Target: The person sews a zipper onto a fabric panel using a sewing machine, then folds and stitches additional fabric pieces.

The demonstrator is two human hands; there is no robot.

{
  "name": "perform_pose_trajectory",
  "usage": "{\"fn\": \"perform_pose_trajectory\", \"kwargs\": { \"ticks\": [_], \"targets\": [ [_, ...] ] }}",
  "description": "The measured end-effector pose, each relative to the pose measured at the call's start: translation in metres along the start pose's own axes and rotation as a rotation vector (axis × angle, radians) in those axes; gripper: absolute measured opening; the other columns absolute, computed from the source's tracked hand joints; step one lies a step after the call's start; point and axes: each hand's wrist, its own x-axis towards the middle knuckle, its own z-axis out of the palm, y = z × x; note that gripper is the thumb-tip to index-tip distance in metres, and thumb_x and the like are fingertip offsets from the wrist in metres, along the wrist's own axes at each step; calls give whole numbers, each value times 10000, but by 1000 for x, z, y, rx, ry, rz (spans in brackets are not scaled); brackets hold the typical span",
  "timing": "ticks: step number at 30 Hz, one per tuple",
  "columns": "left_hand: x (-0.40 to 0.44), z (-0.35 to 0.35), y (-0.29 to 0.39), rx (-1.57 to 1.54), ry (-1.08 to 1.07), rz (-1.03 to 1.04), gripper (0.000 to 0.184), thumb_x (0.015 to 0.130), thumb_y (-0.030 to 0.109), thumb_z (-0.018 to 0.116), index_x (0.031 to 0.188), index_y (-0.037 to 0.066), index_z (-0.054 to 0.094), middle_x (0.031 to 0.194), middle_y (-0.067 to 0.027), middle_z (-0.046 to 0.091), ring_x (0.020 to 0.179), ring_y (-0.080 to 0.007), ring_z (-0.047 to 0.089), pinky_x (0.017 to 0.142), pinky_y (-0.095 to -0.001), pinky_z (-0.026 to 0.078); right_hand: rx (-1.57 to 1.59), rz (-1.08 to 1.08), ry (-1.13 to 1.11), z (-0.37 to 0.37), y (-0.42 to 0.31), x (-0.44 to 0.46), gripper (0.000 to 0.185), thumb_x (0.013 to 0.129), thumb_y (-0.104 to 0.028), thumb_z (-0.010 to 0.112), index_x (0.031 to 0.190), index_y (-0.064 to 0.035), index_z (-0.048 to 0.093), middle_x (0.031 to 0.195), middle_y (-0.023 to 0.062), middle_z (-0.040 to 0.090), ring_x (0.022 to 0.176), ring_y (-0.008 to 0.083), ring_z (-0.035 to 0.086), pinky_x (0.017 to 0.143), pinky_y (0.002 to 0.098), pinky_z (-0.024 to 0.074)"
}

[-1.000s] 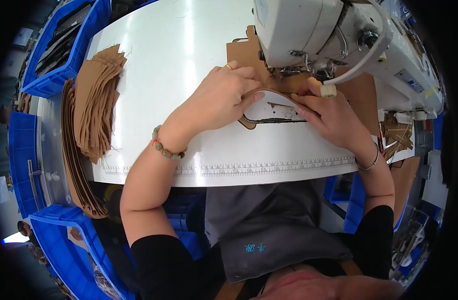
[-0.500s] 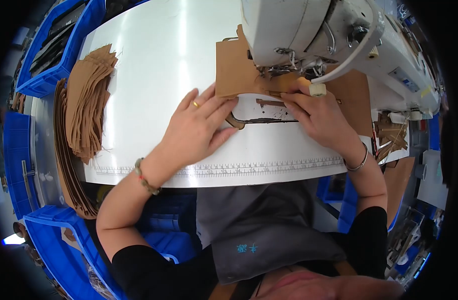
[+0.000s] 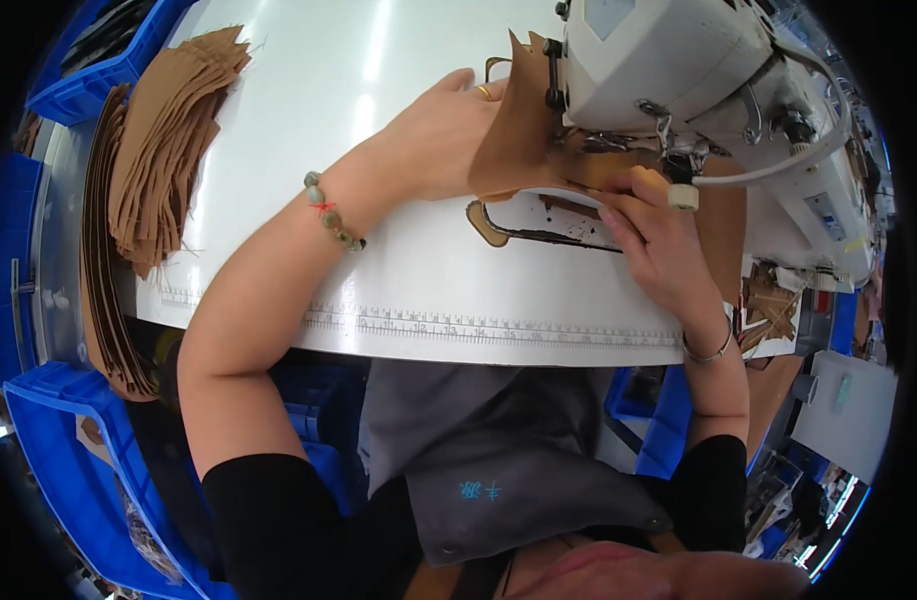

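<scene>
A brown sheet of material (image 3: 514, 150) lies under the head of a white sewing machine (image 3: 669, 75), its left side curled upward. My left hand (image 3: 454, 135) is at that raised side and holds it, most of the fingers hidden behind the sheet. Close to the needle area, my right hand (image 3: 659, 235) is closed on the sheet's near edge, fingertips pinched together. Below the edge, a dark slot with a brown rounded end (image 3: 489, 225) shows in the white table (image 3: 409, 270). The needle itself is hard to make out.
A stack of brown cut pieces (image 3: 174, 140) lies at the table's left, beside longer brown strips (image 3: 104, 250). Blue bins (image 3: 54, 400) stand around the left side. A printed ruler (image 3: 429, 328) runs along the front edge. Brown scraps (image 3: 769, 305) lie at right.
My left hand has moved up and behind the sheet's left side, which has gone from flat to curled up. My right hand stays at the near edge. The whole view has shifted slightly.
</scene>
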Motion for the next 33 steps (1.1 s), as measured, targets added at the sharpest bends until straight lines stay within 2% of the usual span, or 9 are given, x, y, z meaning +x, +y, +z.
{"fn": "perform_pose_trajectory", "kwargs": {
  "ticks": [2,4,7,13,23,26,29,31,33],
  "targets": [
    [-1,-1,0,-60,-32,-44,458,758,343,809,1184,210,708,1197,3,696,1182,-208,595,825,-450,484,-11,-7,-14,-1,-2,0,237,980,-174,631,1100,-3,743,1094,131,691,943,367,679,863,448,534],
    [1,-9,5,64,-42,-45,454,725,376,821,1109,158,717,1098,-10,722,1142,-200,618,818,-438,487,-26,-8,-25,-4,-4,0,237,980,-171,629,1097,3,739,1094,132,689,927,371,681,857,448,533],
    [0,-2,3,117,60,-1,474,728,422,812,1090,131,718,1047,-18,729,1114,-209,634,823,-431,490,-35,-30,-37,-5,-6,0,236,982,-166,622,1083,14,736,1089,131,686,909,369,684,841,450,530],
    [-1,0,3,120,-1,-45,465,744,465,792,1041,116,718,958,-31,735,1076,-215,656,827,-431,497,-56,-55,-37,-6,-5,-3,225,976,-157,624,1078,7,738,1084,127,682,884,355,687,779,441,523],
    [-3,0,4,33,8,-56,293,854,364,694,1036,135,715,959,-28,737,1028,-190,658,689,-367,438,-173,-132,18,4,-6,-8,303,868,-124,709,1139,11,722,1117,113,642,854,327,655,754,423,519],
    [-6,8,-2,-19,20,-55,259,863,288,698,1056,115,710,983,-32,735,1044,-219,657,729,-398,478,-207,-146,15,5,-8,-7,349,844,-133,728,1160,14,714,1152,112,638,871,322,648,771,417,522],
    [-13,13,-13,44,299,-135,220,871,203,699,1067,106,707,996,-34,732,1023,-267,659,781,-446,517,-255,-159,7,4,-11,-9,403,840,-197,756,1178,16,707,1216,108,642,883,316,648,796,418,529],
    [-14,-16,-6,27,482,-493,264,900,180,700,1143,76,706,1101,-92,733,1026,-323,671,933,-404,531,-269,-159,8,2,-12,-10,441,843,-250,776,1185,18,704,1253,105,644,886,313,649,808,421,533],
    [-12,-39,12,16,383,-428,248,901,156,712,1134,73,707,1129,-94,729,1037,-317,671,913,-388,542,-242,-177,-6,1,-11,-10,516,850,-350,794,1189,28,698,1306,103,649,909,301,661,821,422,544]
  ]
}}
